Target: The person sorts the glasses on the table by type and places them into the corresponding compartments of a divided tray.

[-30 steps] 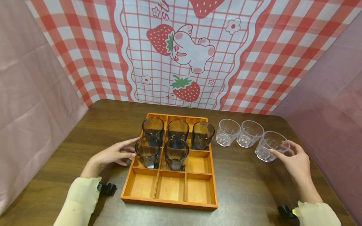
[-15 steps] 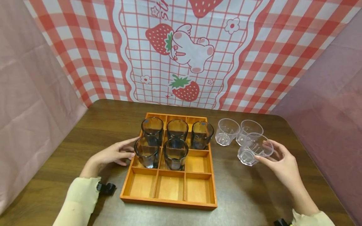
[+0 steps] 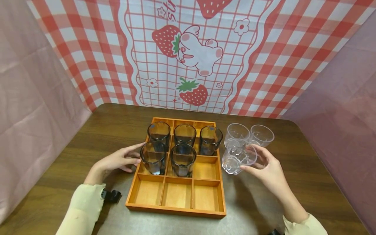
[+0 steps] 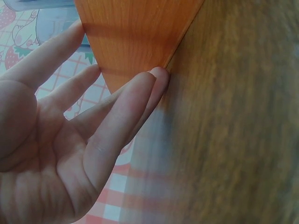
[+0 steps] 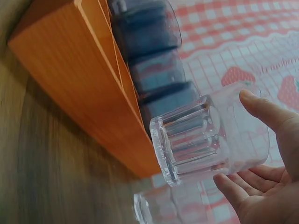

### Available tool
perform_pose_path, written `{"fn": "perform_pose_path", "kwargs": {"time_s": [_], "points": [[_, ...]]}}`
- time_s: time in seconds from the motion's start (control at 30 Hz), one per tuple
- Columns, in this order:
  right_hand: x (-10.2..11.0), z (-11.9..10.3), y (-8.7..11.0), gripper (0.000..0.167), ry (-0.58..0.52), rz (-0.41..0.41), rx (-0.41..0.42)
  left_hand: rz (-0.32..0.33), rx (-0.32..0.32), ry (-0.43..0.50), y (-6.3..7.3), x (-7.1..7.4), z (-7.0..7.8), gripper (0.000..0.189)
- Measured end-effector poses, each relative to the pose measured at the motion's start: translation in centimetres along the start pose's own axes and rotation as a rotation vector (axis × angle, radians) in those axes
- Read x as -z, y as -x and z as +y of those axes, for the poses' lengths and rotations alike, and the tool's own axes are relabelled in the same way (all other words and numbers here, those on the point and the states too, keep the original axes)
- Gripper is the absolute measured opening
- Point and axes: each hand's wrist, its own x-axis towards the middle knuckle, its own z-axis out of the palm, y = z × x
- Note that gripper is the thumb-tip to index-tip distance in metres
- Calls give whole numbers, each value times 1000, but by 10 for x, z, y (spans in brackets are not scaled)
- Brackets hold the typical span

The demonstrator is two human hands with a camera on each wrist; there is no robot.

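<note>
My right hand (image 3: 268,169) grips a clear cup (image 3: 233,161) near its rim, thumb on one side and fingers on the other. The cup is tilted, its base toward the tray's right side; in the right wrist view this faceted clear cup (image 5: 201,140) is off the table. A wooden divided tray (image 3: 176,211) holds several dark smoky glasses (image 3: 182,161), three in a row behind and two in front. At the tray's left wall, my left hand (image 3: 117,160) has its fingertips against the wood, with fingers loosely extended around nothing, as the left wrist view also shows.
Two more clear cups stand right of the tray: one cup (image 3: 238,130) partly hidden behind the held one, another cup (image 3: 262,133) beside it. A checked strawberry cloth (image 3: 191,58) hangs behind the brown table (image 3: 264,209), with pink cloth (image 3: 337,104) at the sides.
My right hand has carried the clear cup leftward from the right end of the clear-cup row, in front of the other two, to beside the tray. My left hand has stayed put.
</note>
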Motion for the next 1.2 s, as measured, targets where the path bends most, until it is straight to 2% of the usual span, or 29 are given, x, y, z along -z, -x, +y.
{"fn": "perform_pose_path", "kwargs": {"time_s": [0.63, 0.93, 1.2], "points": [[-42, -16, -3, 75, -46, -98, 11, 8, 11, -1, 0, 0, 0, 77], [-46, -27, 7, 76, -79, -154, 60, 7, 15, -13, -2, 0, 0, 77], [-56, -41, 20, 76, -109, -250, 123, 9, 18, -19, -2, 1, 0, 77]]}}
